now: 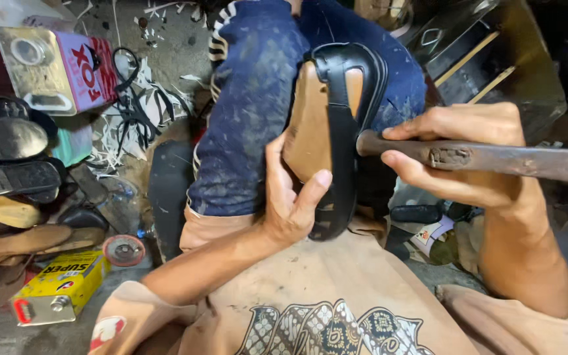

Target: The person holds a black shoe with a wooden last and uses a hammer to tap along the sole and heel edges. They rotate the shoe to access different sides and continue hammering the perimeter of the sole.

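My left hand (292, 197) grips a wooden shoe last (308, 125) wrapped by a black sandal sole and strap (343, 138), propped against my knee in dark blue trousers (251, 98). My right hand (458, 154) is closed around the worn wooden handle of a hammer (494, 158), whose handle runs off to the right. The hammer's head end meets the black strap at the sandal's right side. My thumb presses on the lower edge of the last.
At the left lie stacked black sandal soles (8, 158), wooden lasts (14, 230), a square metal tin (54, 66), a yellow glue tin (60, 286) and a round lid (123, 250). Strips of scrap material (139, 112) litter the floor.
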